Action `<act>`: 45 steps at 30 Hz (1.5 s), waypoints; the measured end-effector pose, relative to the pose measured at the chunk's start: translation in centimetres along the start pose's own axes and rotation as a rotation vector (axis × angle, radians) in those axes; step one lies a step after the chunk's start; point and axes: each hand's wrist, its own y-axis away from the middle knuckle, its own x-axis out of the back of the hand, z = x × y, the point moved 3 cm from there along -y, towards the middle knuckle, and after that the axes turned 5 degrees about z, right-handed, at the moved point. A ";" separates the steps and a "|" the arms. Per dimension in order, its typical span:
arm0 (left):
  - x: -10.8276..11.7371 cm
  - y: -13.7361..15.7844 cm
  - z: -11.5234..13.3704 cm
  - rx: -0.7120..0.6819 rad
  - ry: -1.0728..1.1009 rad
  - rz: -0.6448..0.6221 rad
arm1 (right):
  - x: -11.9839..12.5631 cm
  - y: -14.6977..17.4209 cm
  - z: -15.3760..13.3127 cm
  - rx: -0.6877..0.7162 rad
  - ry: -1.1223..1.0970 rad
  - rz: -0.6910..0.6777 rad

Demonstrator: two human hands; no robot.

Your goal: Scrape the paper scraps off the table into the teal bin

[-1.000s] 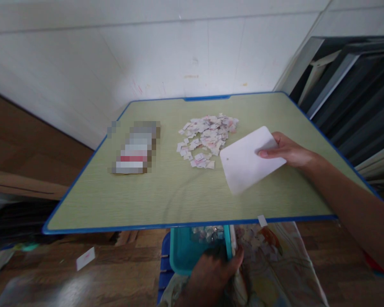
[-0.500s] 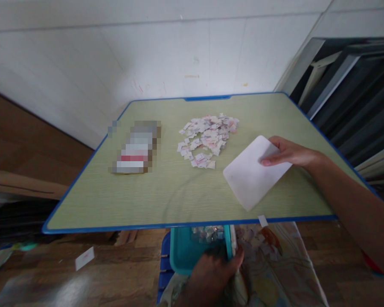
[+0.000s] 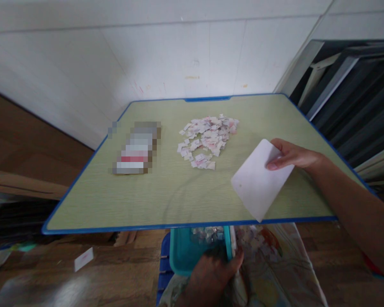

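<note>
My right hand (image 3: pixel 291 154) is closed on a white card (image 3: pixel 262 179), thumb on top and fingers behind it. The card tilts, its lower corner at the table's front edge. On the green table (image 3: pixel 141 204) lies a loose pile of small paper slips (image 3: pixel 208 132), to the left of the card. Below the table edge, my left hand (image 3: pixel 211 273) is closed at the right rim of a teal basin (image 3: pixel 181 251), its thumb outside the rim. Its fingers are dark and partly hidden. Small shiny, pale pieces (image 3: pixel 208 233) lie in the basin.
A blurred-out rectangular object (image 3: pixel 134 149) lies on the table's left side. Right of the basin, more paper slips (image 3: pixel 256 243) lie on a patterned cloth (image 3: pixel 284 277). One paper piece (image 3: pixel 83 259) is on the wooden floor. Dark panels (image 3: pixel 361 85) lean at the right.
My right hand has moved the card slightly right and toward me. A small slip seen at the front edge below the card no longer shows there. My left hand stays in place.
</note>
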 end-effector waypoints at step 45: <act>0.0 -0.1 -0.1 0.018 0.066 0.041 | 0.9 -1.1 0.0 0.231 0.007 0.588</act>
